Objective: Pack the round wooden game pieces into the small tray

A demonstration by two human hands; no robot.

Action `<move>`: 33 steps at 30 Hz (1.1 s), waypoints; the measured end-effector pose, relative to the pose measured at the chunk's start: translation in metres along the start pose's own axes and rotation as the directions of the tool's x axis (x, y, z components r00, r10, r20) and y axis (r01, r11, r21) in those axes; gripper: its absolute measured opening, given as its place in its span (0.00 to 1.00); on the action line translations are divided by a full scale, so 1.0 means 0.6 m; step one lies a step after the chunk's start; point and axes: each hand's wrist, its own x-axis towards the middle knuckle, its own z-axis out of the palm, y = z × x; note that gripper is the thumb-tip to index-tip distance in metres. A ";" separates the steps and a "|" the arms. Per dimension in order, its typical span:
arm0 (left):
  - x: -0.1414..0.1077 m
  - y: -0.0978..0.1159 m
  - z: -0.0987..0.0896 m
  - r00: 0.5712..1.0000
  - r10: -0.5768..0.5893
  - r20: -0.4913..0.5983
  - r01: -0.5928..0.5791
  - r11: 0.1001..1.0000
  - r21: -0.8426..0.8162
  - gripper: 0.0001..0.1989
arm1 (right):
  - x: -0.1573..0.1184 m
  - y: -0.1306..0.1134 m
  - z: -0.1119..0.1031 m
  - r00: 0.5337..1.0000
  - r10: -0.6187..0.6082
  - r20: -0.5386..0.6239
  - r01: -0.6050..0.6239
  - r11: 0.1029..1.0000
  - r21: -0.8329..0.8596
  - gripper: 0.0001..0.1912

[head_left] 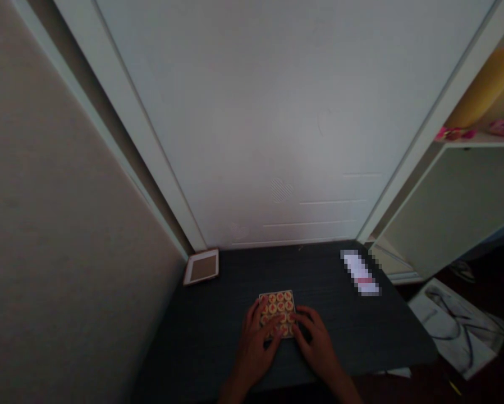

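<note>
A small square box (276, 292) with a pale rim lies on the dark table, filled with rows of round wooden Chinese chess pieces (281, 307) marked in red. Over its left side is my left hand (254, 342), with fingers spread across the pieces and the thumb near the lower edge. At the right edge, my right hand (317, 339) has its curved fingers apart, and its fingertips touch the outer pieces or the rim. Fingers hide some pieces on the left and along the bottom. Whether either hand pinches a single piece is too small to see.
The dark table (218, 314) meets a white panel (252, 140) at the back. A shallow open box lid (202, 266) sits at the back left, and a blurred-out phone-shaped object (361, 273) at the right. Beyond the right edge lies a white carton (458, 328).
</note>
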 end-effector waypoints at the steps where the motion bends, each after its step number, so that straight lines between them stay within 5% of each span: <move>1: 0.000 -0.001 0.000 1.000 0.002 0.001 -0.002 1.000 0.000 0.17 | 0.000 0.000 0.000 1.000 -0.002 -0.004 0.002 1.000 0.000 0.15; 11: -0.002 -0.010 0.008 0.999 0.029 0.030 -0.031 0.998 0.049 0.18 | -0.002 0.013 0.005 0.995 -0.096 -0.036 0.091 0.990 -0.109 0.13; 20: -0.009 -0.032 0.007 0.997 -0.069 -0.036 0.062 0.986 -0.156 0.19 | -0.003 0.009 0.000 0.992 -0.126 -0.009 0.123 0.980 -0.156 0.15; 26: -0.004 -0.056 -0.012 0.994 -0.106 0.010 0.106 0.976 -0.193 0.20 | 0.014 0.000 -0.001 0.967 -0.233 0.103 0.251 0.941 -0.229 0.20; 33: 0.018 -0.050 -0.031 0.988 0.083 0.128 -0.076 0.995 -0.057 0.25 | 0.077 -0.037 -0.017 0.901 -0.266 0.342 0.375 0.875 -0.308 0.25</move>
